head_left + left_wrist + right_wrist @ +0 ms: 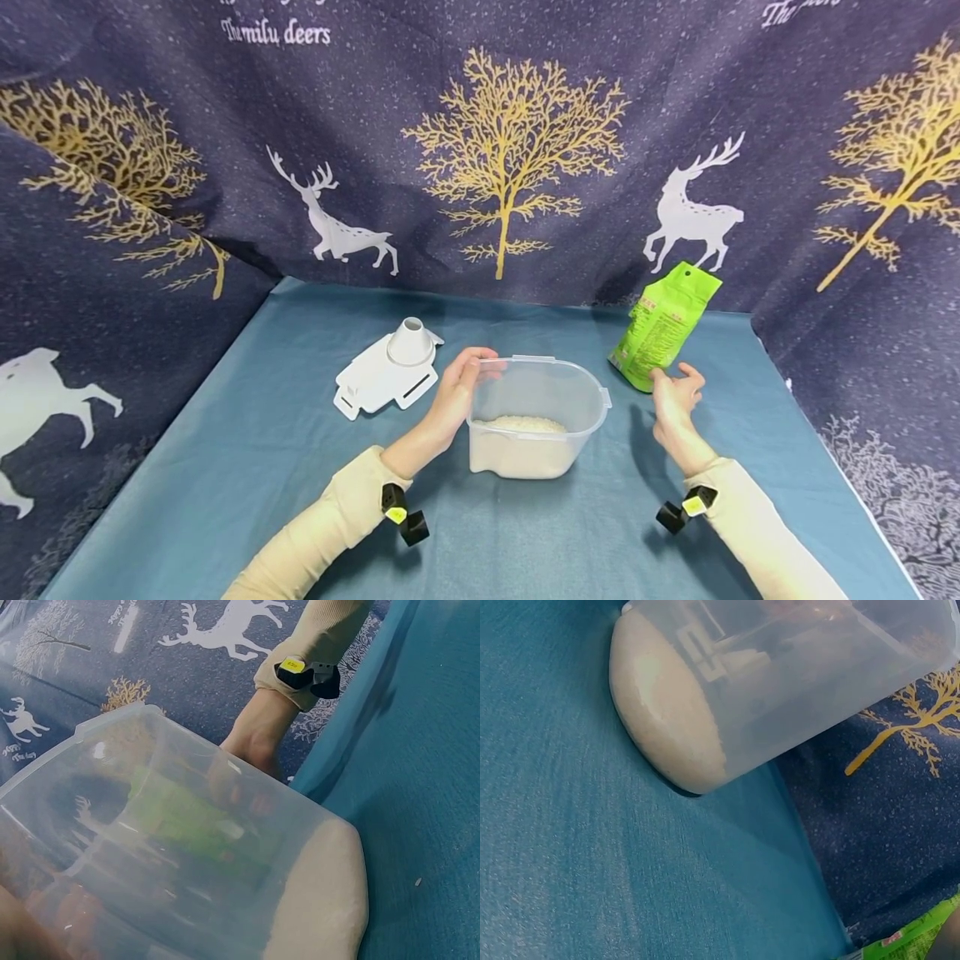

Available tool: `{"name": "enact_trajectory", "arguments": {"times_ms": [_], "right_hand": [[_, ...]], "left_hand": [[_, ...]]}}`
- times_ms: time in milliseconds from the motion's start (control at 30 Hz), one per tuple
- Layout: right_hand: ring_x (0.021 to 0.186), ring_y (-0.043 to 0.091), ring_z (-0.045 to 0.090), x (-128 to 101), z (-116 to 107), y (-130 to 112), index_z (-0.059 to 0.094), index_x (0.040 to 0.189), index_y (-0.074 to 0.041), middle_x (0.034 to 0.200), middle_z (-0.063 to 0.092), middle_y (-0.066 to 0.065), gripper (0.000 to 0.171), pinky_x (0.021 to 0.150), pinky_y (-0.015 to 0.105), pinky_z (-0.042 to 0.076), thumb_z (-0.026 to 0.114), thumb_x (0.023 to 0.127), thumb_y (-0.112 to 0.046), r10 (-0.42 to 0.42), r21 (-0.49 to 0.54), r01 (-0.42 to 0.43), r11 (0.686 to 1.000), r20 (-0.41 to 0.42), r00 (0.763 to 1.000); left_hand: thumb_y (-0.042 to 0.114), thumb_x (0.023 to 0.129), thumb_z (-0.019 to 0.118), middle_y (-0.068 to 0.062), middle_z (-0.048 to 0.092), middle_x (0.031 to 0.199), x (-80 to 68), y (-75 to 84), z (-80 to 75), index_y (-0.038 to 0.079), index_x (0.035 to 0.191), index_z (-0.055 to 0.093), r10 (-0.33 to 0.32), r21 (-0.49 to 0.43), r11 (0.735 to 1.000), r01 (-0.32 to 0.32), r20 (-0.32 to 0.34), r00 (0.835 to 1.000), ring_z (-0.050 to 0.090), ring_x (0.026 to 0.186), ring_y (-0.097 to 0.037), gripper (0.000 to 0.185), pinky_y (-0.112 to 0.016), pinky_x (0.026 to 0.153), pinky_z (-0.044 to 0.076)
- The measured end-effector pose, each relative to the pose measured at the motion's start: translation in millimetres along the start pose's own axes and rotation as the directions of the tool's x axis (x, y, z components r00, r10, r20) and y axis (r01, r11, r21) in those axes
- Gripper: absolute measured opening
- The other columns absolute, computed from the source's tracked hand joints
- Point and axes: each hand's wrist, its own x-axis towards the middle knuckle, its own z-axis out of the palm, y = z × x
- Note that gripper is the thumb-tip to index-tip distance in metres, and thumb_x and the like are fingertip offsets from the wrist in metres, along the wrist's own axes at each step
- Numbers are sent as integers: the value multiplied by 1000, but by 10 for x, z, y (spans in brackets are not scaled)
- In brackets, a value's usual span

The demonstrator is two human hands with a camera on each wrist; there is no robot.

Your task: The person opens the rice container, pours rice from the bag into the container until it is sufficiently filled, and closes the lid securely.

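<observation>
A clear plastic container (536,392) stands in the middle of the table with white rice (521,454) in its bottom. My left hand (453,396) grips its rim at the left, fingertips showing through the wall. To the right, a green bag (663,329) stands near the back, its top leaning right. My right hand (678,404) is at the bag's lower edge, thumb beside it and fingers spread; whether they touch is hard to see. In the right wrist view only a corner of the green bag (907,937) shows.
Left of the container lies a white lid (382,375) with a cone-shaped spout on top. A blue cloth (480,542) covers the table, and a loose grain (418,882) lies on it. A dark printed curtain (360,108) hangs behind and at the sides.
</observation>
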Motion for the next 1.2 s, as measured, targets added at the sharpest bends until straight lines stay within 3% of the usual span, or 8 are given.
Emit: {"name": "enact_trajectory", "arguments": {"times_ms": [233,367,467,533,700,967,1200], "right_hand": [[124,32,27,53,7,22,22,143,-11,101,33,1,66,105,41,25,50,83,-12,1,-27,-1,1000,-16,1000],[129,34,25,83,6,27,18,148,-10,126,36,16,72,109,44,25,50,83,-13,21,-48,-20,999,32,999],[139,37,17,104,2,28,14,151,-9,148,21,26,76,114,47,20,49,83,-13,36,-55,-32,998,79,996],[142,39,12,123,2,29,12,152,-9,153,14,28,78,116,48,16,49,83,-13,37,-62,-31,998,102,994],[142,40,14,172,8,39,10,152,-8,154,14,29,79,116,49,16,50,85,-14,41,-95,-29,995,132,990],[134,29,31,260,30,31,5,149,-3,154,21,20,76,111,36,26,51,89,-12,32,-19,-29,999,194,981],[134,31,33,302,30,35,4,150,-4,154,22,22,78,111,39,29,53,91,-13,32,-38,-24,999,216,976]], "left_hand": [[15,106,29,-34,62,116,1,-25,-6,-12,118,50,-3,5,1000,3,1,1000,60,108,-46,36,-48,102,44],[16,106,29,-35,62,115,0,-34,-8,-12,118,50,-1,3,1000,1,3,1000,60,107,-46,36,-48,102,45],[16,106,29,-35,62,115,0,-35,-9,-12,118,50,6,6,1000,-6,8,1000,60,107,-47,36,-48,102,45],[15,106,30,-34,62,116,1,-34,-9,-12,118,50,2,-2,1000,-2,8,1000,60,107,-47,36,-48,102,44],[15,106,30,-35,62,115,6,-38,-9,-12,118,50,-4,-6,1000,4,6,1000,60,107,-48,35,-48,102,44],[14,106,29,-37,61,114,9,-33,-6,-13,117,50,17,-24,1000,-17,4,1000,58,107,-51,35,-49,102,45],[14,106,29,-36,62,114,9,-40,-8,-12,117,50,18,-16,1000,-18,4,1000,59,107,-50,36,-48,101,45]]}}
